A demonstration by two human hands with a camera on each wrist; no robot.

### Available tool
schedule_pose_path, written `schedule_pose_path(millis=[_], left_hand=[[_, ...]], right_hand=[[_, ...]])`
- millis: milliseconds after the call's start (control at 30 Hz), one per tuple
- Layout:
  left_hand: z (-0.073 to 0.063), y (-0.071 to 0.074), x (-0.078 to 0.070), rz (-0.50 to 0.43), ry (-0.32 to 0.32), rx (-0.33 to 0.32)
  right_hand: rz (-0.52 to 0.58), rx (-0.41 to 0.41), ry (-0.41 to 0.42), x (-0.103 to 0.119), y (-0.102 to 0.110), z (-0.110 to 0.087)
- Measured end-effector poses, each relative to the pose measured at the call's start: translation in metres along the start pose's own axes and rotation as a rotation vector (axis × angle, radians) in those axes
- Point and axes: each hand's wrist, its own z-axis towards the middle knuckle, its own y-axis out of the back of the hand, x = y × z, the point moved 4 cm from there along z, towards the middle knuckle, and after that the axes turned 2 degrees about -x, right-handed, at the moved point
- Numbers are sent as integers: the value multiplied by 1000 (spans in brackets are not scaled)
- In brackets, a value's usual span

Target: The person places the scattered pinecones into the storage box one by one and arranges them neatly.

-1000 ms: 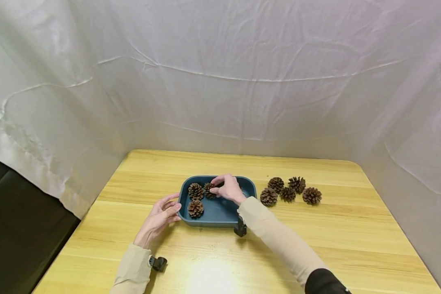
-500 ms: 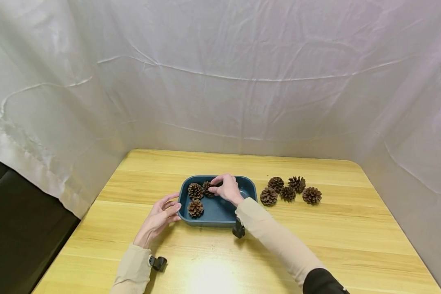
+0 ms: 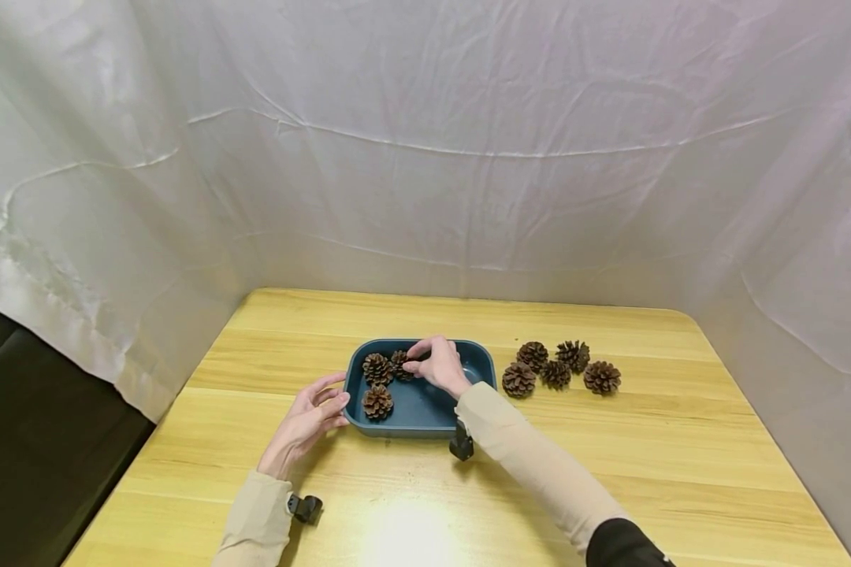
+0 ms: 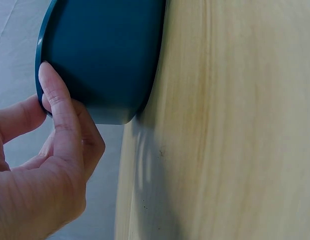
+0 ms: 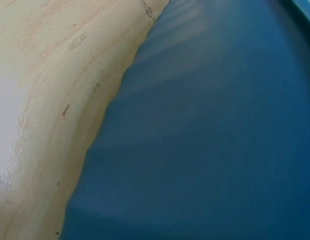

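Observation:
A dark blue rectangular tray [image 3: 425, 431] with rounded corners stands on the table. My left hand [image 3: 310, 421] grips its left end; in the left wrist view the thumb and fingers of the left hand [image 4: 59, 145] pinch the rim. Reaching into the tray from the right, my right hand [image 3: 440, 366] pinches a small pine cone [image 3: 400, 364] near the back wall, partly covered by the fingertips. Left of it sits another pine cone [image 3: 377, 368], and a third pine cone [image 3: 377, 402] lies nearer the front. The right wrist view shows only the tray's outer side [image 5: 205, 130] and table.
Several pine cones [image 3: 555, 374] lie in a loose group on the wooden table [image 3: 667, 441], right of the tray. Pale cloth [image 3: 468, 197] hangs behind the table and along both sides. A dark surface [image 3: 35, 441] shows at the far left.
My right hand and the pine cone at its fingertips have shifted slightly left, close to the back-left cone. The left hand stays on the tray's end.

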Motion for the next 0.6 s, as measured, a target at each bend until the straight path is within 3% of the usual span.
schedule_pose_path(millis=[600], left_hand=[[2,1,3,7,-9,3]], right_hand=[[-32,-30,19,-1,-1,1]])
